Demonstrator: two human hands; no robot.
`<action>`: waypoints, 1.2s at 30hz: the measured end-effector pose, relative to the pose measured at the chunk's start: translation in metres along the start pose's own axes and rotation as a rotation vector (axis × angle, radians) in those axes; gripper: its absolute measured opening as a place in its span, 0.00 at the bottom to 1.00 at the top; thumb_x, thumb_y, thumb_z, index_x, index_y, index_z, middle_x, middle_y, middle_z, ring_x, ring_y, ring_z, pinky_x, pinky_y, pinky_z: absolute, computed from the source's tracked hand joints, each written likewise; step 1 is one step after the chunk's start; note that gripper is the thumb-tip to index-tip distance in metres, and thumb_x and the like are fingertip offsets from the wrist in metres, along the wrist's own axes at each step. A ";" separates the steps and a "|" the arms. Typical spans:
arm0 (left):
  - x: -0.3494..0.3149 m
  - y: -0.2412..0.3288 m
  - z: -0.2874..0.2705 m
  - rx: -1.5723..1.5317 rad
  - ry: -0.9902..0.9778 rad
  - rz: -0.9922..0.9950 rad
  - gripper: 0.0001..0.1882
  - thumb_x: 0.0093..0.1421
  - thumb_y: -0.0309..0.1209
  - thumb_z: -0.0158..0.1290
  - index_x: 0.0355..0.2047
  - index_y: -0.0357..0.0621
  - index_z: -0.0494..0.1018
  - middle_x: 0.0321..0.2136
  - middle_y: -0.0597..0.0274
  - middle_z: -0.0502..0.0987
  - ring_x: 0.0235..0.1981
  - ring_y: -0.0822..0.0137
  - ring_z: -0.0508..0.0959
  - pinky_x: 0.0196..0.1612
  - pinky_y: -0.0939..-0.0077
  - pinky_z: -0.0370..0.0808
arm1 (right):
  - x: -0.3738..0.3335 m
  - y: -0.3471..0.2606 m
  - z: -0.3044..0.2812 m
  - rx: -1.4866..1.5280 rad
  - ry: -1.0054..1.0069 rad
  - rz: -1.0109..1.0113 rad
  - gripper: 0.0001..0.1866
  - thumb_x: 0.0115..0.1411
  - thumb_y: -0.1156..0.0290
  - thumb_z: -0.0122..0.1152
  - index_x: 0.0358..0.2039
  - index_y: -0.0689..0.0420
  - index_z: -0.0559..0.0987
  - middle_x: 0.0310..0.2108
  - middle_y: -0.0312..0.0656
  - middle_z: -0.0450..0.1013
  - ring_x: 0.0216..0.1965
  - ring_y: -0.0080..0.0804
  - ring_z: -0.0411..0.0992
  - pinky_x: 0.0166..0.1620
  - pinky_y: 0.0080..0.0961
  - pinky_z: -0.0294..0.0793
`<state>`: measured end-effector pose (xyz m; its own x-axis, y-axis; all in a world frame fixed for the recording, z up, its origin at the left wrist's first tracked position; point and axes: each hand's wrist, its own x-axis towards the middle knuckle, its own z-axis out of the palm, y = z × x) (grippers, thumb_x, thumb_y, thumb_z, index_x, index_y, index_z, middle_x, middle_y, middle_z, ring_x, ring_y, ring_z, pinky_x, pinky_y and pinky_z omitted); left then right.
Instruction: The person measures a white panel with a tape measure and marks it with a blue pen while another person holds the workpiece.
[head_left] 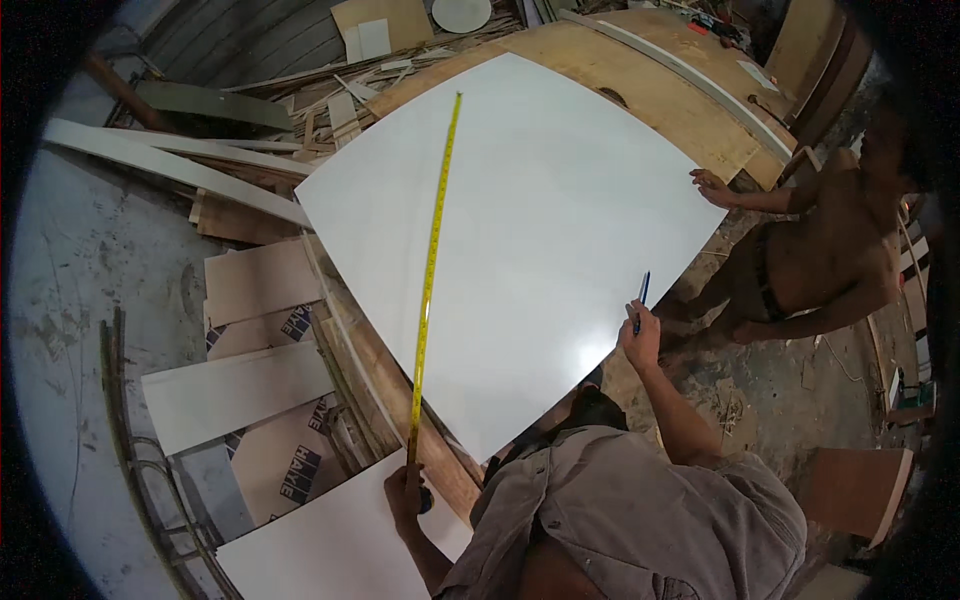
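A large white board [540,220] lies in front of me on a wooden work surface. Across its left part runs a yellow tape measure [432,260], pulled out from near the far edge to past the near left edge. My left hand [402,492] is closed around the tape measure's dark case, beyond the board's near left edge. At the near right edge, my right hand [641,338] grips a slim blue pen [645,290], its upper end pointing away from me. Whether the right hand touches the board cannot be told.
Another person's hand [712,188] rests on the board's right corner. To the left are stacked panels [240,395], a long white plank [180,165] and a curved metal frame [125,420]. Wood offcuts [310,110] lie at the far left, with a plywood sheet [590,60] behind the board.
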<state>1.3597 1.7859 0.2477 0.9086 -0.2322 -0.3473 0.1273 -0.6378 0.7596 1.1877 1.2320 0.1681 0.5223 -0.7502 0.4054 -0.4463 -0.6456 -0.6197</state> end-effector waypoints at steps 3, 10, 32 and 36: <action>0.005 0.015 0.008 -0.082 0.010 -0.028 0.19 0.68 0.40 0.52 0.39 0.36 0.83 0.20 0.60 0.77 0.23 0.69 0.79 0.29 0.70 0.75 | -0.018 -0.035 0.007 -0.070 -0.045 0.096 0.25 0.60 0.74 0.58 0.59 0.55 0.73 0.48 0.50 0.76 0.46 0.50 0.72 0.53 0.43 0.70; 0.019 0.052 0.078 -0.571 -0.019 -0.033 0.13 0.67 0.35 0.53 0.34 0.37 0.78 0.25 0.62 0.76 0.26 0.74 0.74 0.31 0.76 0.72 | -0.037 -0.182 0.005 0.403 -0.570 0.199 0.23 0.66 0.70 0.56 0.61 0.56 0.70 0.42 0.50 0.78 0.38 0.35 0.81 0.43 0.34 0.81; 0.041 0.120 0.215 -0.637 -0.509 -0.131 0.14 0.66 0.37 0.51 0.40 0.37 0.78 0.24 0.58 0.76 0.22 0.66 0.78 0.27 0.72 0.75 | -0.017 -0.163 0.013 0.517 -0.956 0.072 0.24 0.66 0.57 0.59 0.58 0.57 0.74 0.42 0.53 0.79 0.42 0.45 0.79 0.46 0.38 0.77; 0.040 0.114 0.211 -0.589 -0.499 -0.168 0.15 0.66 0.38 0.51 0.38 0.38 0.78 0.25 0.59 0.77 0.23 0.67 0.78 0.27 0.73 0.75 | -0.021 -0.150 0.013 0.437 -0.929 -0.007 0.24 0.65 0.60 0.59 0.59 0.55 0.74 0.46 0.52 0.78 0.44 0.46 0.78 0.47 0.38 0.78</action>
<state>1.3270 1.5490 0.2042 0.5907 -0.5584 -0.5825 0.5632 -0.2317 0.7932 1.2534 1.3462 0.2436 0.9631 -0.2197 -0.1553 -0.2343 -0.4017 -0.8853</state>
